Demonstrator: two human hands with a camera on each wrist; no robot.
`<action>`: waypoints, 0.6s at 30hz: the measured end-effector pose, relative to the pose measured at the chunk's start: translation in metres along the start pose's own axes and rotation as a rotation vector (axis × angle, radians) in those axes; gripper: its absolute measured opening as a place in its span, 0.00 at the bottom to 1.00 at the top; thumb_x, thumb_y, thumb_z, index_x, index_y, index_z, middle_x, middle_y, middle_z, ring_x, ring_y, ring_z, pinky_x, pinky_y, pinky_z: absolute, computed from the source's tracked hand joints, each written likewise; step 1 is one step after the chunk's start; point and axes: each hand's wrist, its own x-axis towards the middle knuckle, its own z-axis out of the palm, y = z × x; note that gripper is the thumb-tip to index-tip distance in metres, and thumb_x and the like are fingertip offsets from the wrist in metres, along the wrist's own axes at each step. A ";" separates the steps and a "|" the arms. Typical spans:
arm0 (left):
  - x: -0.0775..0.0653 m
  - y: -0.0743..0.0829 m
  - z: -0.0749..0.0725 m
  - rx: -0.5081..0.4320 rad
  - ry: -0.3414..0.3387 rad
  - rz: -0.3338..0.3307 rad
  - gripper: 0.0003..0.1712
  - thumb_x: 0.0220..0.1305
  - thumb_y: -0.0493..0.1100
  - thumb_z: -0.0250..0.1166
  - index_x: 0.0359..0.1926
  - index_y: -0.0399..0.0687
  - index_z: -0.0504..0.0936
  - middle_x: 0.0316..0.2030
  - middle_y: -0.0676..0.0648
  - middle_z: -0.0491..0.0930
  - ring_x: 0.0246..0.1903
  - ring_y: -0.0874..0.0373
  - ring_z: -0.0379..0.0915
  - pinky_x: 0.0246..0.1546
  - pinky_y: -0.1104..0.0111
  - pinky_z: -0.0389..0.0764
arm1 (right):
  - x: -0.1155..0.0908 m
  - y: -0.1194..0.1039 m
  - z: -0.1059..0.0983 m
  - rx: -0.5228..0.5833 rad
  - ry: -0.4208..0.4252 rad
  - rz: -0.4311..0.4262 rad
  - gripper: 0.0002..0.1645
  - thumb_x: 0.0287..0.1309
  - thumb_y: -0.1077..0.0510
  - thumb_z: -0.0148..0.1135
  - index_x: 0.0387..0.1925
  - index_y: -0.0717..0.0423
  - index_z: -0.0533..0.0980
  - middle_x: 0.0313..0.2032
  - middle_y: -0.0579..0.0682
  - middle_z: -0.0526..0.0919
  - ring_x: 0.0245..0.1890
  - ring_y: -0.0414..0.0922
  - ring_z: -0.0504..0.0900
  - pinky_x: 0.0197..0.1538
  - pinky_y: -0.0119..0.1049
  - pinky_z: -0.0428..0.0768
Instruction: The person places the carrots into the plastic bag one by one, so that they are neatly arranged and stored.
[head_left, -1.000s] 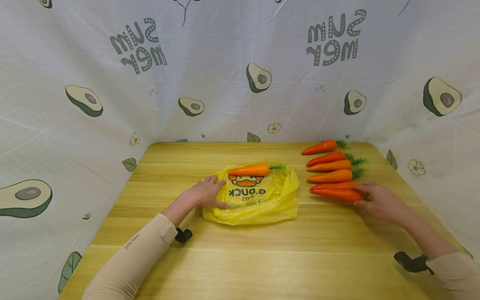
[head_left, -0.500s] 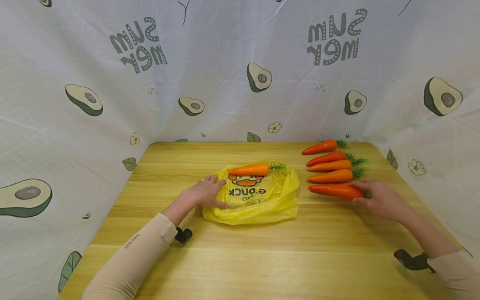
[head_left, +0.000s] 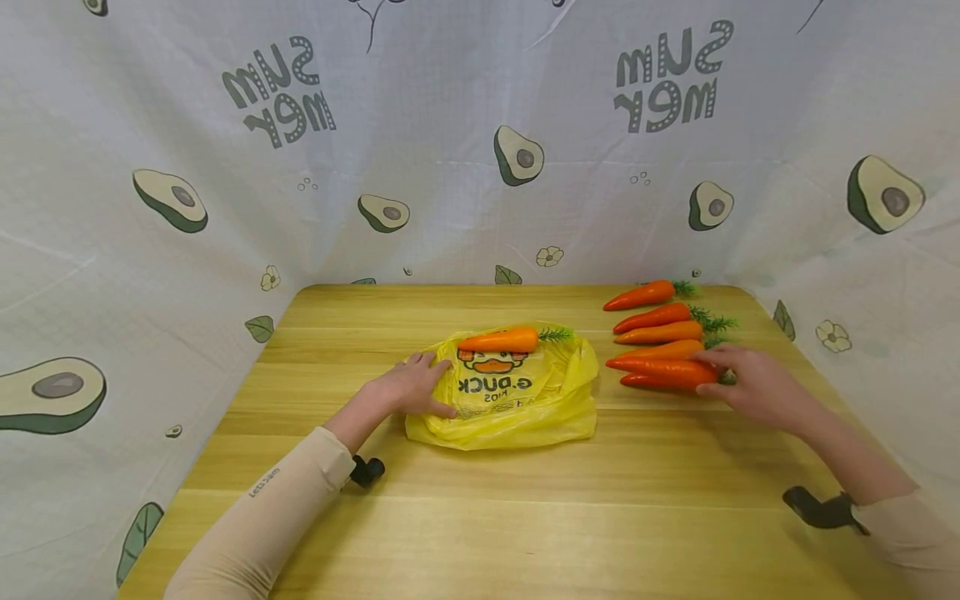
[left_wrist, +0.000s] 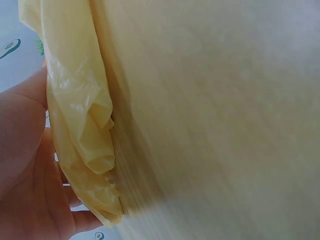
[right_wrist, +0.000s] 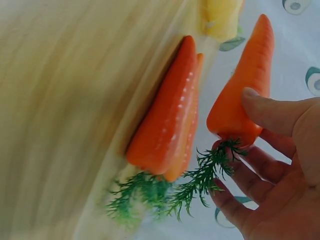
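My left hand (head_left: pixel 411 387) rests on the left edge of a flat yellow plastic bag (head_left: pixel 510 432), its fingers spread over it. The bag bears a printed duck. In the left wrist view, the crumpled side of the bag (left_wrist: pixel 80 115) lies along the palm and fingers. My right hand (head_left: pixel 757 390) pinches a red-orange carrot (right_wrist: pixel 245 85) near its leafy end, thumb on one side and fingers on the other. This carrot (head_left: pixel 652 368) is held just above a row of carrots at the right. Beneath it lies a red carrot (head_left: pixel 645 382), partly covered.
An orange carrot (head_left: pixel 498 340) with green leaves lies across the far part of the bag. Several more carrots, such as the farthest one (head_left: pixel 641 295), lie on the wooden table (head_left: pixel 510 533). A printed white cloth (head_left: pixel 450 108) hangs behind and beside the table.
My right hand has raised one carrot and shifted it slightly away from me, uncovering another carrot below. The left hand and the bag have stayed still.
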 end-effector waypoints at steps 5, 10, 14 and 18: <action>0.000 0.000 0.000 -0.004 -0.001 0.001 0.56 0.61 0.72 0.64 0.79 0.51 0.55 0.78 0.36 0.49 0.77 0.37 0.43 0.73 0.41 0.54 | 0.008 -0.008 -0.005 -0.002 -0.031 0.020 0.29 0.57 0.56 0.74 0.57 0.66 0.79 0.51 0.72 0.79 0.48 0.69 0.79 0.51 0.66 0.76; 0.000 0.000 -0.001 0.000 -0.003 -0.001 0.56 0.61 0.72 0.64 0.79 0.51 0.54 0.78 0.36 0.48 0.78 0.37 0.43 0.73 0.41 0.54 | 0.017 -0.019 -0.010 -0.001 -0.063 0.029 0.30 0.58 0.54 0.73 0.59 0.65 0.78 0.54 0.73 0.78 0.51 0.70 0.78 0.53 0.67 0.75; 0.000 0.000 0.000 0.008 0.000 -0.004 0.56 0.61 0.73 0.64 0.79 0.51 0.54 0.78 0.36 0.48 0.77 0.37 0.43 0.73 0.41 0.53 | 0.025 -0.026 -0.012 0.011 -0.080 0.016 0.31 0.60 0.54 0.72 0.61 0.65 0.77 0.56 0.72 0.78 0.49 0.67 0.80 0.50 0.64 0.78; 0.001 -0.001 0.001 0.005 0.004 -0.004 0.56 0.60 0.72 0.64 0.79 0.51 0.55 0.78 0.36 0.49 0.77 0.37 0.43 0.73 0.41 0.54 | 0.033 -0.033 -0.014 0.010 -0.083 -0.009 0.31 0.59 0.55 0.72 0.61 0.64 0.77 0.55 0.69 0.79 0.44 0.61 0.82 0.46 0.59 0.80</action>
